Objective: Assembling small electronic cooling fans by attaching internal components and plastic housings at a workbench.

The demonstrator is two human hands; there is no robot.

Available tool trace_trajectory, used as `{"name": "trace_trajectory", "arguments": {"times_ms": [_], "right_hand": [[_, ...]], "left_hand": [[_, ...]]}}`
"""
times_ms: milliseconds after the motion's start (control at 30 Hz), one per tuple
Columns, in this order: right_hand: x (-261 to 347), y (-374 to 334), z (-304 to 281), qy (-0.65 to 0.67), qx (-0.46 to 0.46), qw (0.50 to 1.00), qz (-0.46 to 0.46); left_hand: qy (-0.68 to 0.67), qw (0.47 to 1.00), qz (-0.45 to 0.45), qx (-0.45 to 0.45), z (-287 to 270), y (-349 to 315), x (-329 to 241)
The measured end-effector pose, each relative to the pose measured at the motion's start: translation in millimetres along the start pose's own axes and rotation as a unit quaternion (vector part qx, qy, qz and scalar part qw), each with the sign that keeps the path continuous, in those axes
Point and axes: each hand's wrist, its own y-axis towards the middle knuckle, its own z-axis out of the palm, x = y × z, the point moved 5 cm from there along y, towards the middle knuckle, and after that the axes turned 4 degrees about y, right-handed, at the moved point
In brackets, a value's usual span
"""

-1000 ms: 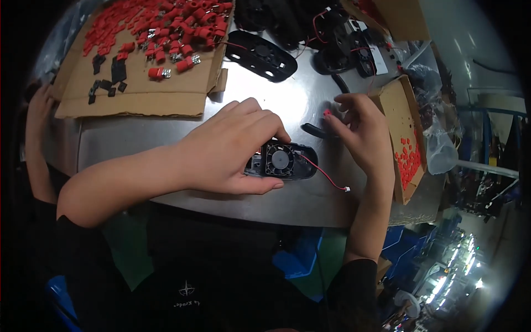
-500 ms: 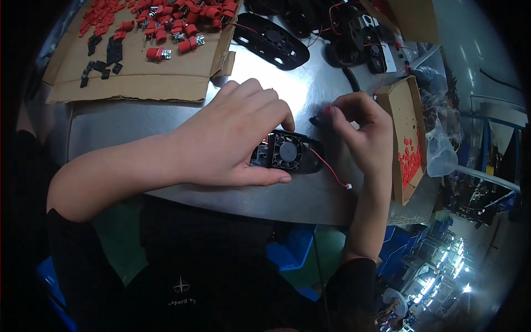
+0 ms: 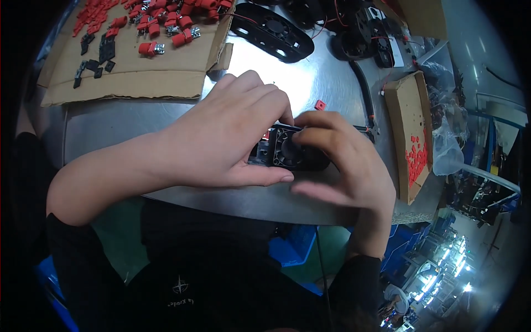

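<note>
My left hand (image 3: 232,133) is closed around the left part of a black plastic housing (image 3: 264,155), fingers along its far edge and thumb along its near edge. Set in this housing is a small black fan (image 3: 286,149); a bit of red shows beside it, mostly covered by the hand. Over the housing's right end is my right hand (image 3: 351,157), its fingers curved above the fan and its thumb apart and smeared by motion. A small red plastic piece (image 3: 320,104) lies on the metal table just beyond that hand.
Behind the right hand lies a black-handled hand tool (image 3: 363,91), partly hidden. A cardboard tray (image 3: 160,83) at the far left bears red connectors and black pieces. Small red parts fill part of a cardboard box (image 3: 395,110) at right. More black fan housings (image 3: 274,36) lie at the back.
My right hand has moved left and nearer, from the small red piece to the housing. The red piece now lies free on the table. The left hand keeps its hold.
</note>
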Motion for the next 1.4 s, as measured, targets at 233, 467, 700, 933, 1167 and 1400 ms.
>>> {"name": "trace_trajectory", "arguments": {"times_ms": [233, 467, 700, 933, 1167, 1400], "right_hand": [[-2.8, -1.8, 5.6, -0.046, 0.009, 0.999, -0.016], [-1.3, -4.9, 6.1, -0.045, 0.019, 0.999, 0.012], [-3.7, -6.4, 8.8, -0.030, 0.017, 0.999, -0.003], [-0.2, -5.7, 9.5, -0.032, 0.017, 0.999, -0.014], [1.7, -4.8, 8.1, -0.045, 0.026, 0.998, 0.023], [-4.9, -7.0, -0.1, -0.044, 0.019, 0.999, -0.004]], "left_hand": [[-0.089, 0.994, -0.047, 0.052, -11.5, -2.5, 7.2], [-0.374, 0.834, -0.375, 0.155, -20.2, -6.9, 12.8], [-0.493, 0.771, -0.379, 0.142, -10.7, -10.1, 23.2], [-0.501, 0.783, -0.347, 0.125, -7.3, -8.1, 18.1], [-0.157, 0.972, -0.108, 0.136, -19.1, 2.0, -0.5], [-0.137, 0.981, -0.090, 0.105, -14.2, 1.5, 5.3]]}}
